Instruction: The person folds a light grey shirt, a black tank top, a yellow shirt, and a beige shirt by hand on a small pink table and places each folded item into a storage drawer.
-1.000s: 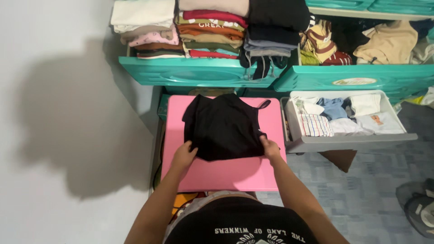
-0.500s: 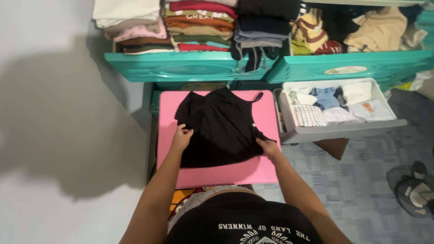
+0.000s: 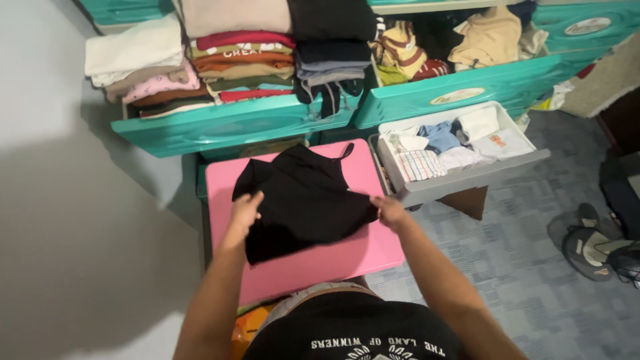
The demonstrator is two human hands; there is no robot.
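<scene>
A black strappy top (image 3: 303, 200) lies spread on a small pink table (image 3: 313, 257) in front of me. My left hand (image 3: 245, 208) grips the garment's left edge near its middle. My right hand (image 3: 390, 211) pinches the right edge by the table's right side. Both hands hold the cloth slightly raised off the pink surface. The thin shoulder straps point away from me, toward the drawers.
An open teal drawer (image 3: 220, 127) holds stacks of folded clothes behind the table; a second teal drawer (image 3: 467, 83) of loose clothes is to its right. A grey drawer (image 3: 460, 177) of small folded pieces sticks out at the right. Shoes (image 3: 590, 243) lie on the patterned floor.
Both hands moved from the garment's near hem up along its side edges and lifted them. The camera has tilted, so the whole scene now looks rotated.
</scene>
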